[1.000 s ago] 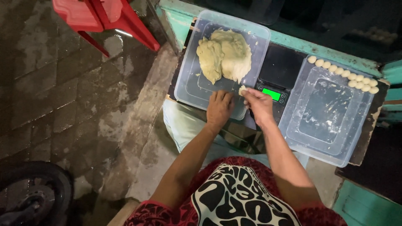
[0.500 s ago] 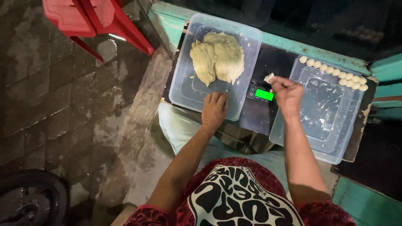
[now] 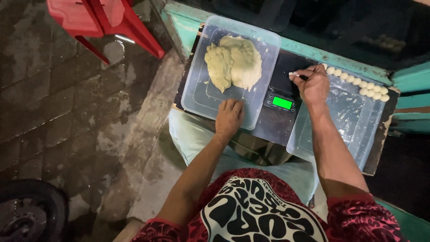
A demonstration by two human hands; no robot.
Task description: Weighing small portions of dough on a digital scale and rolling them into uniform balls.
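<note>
The right hand [image 3: 313, 85] has carried its pinched dough piece [image 3: 293, 74] right, over the scale [image 3: 282, 96]; the left hand [image 3: 229, 117] lies flat on the tub [image 3: 197, 96]. A loose pinch could drop it short of the balls [image 3: 358, 83].

Red plastic chair [image 3: 101, 20] at eleven o'clock on wet paving [image 3: 58, 98]. Dark tyre [image 3: 29, 210] at seven o'clock. Teal wooden frame [image 3: 410, 80] at three o'clock.

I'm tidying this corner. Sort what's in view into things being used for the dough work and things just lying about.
In use:
left hand resting in the clear tub
dough lump
right hand pinching a small dough piece
scale
second tub with row of dough balls

Lying about:
red plastic chair
tyre
</note>
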